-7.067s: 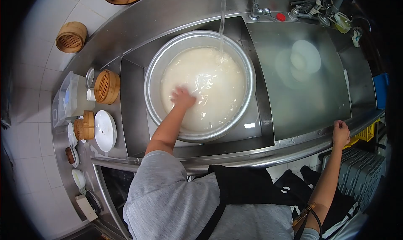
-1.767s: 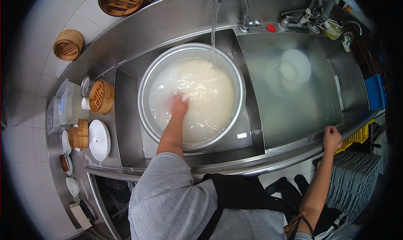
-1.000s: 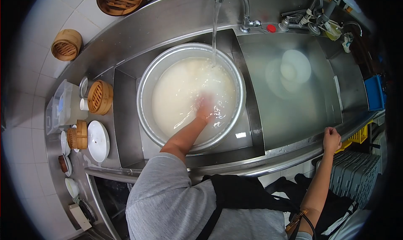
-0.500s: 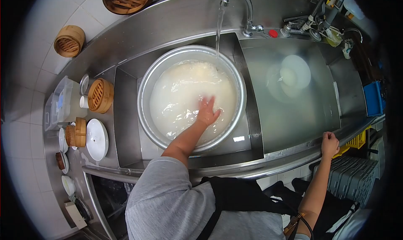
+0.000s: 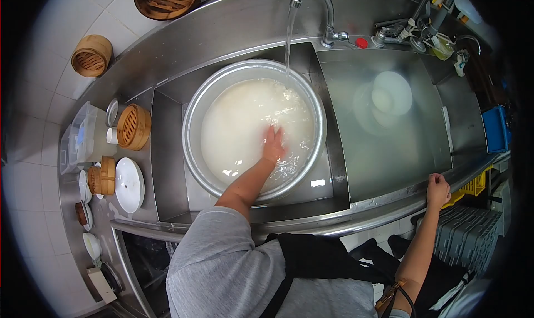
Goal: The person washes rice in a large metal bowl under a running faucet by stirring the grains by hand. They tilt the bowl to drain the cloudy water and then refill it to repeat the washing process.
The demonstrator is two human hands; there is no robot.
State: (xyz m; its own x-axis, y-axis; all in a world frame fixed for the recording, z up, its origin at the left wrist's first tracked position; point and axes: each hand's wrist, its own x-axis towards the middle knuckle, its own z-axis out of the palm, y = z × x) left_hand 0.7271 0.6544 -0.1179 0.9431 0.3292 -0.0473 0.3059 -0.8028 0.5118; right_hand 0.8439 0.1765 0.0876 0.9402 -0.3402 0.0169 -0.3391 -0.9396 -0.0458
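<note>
A large round metal tub sits in the left sink basin, filled with cloudy water over a pale mass that looks like soaking rice. My left hand dips into this water, fingers stretched and partly apart, tips blurred under the surface; it holds nothing that I can see. From the curved faucet a stream runs into the back of the tub. My right hand is at the front rim of the right basin, its fingers curled closed, with nothing visible in them.
The right basin holds murky water with white dishes under it. Left of the tub are bamboo steamers, a white plate and a clear plastic container. A blue bin and grey crates are at the right.
My left hand has sunk a little deeper, with its thumb now less visible. Ripples have spread on the tub's right side. My right hand has stayed in place.
</note>
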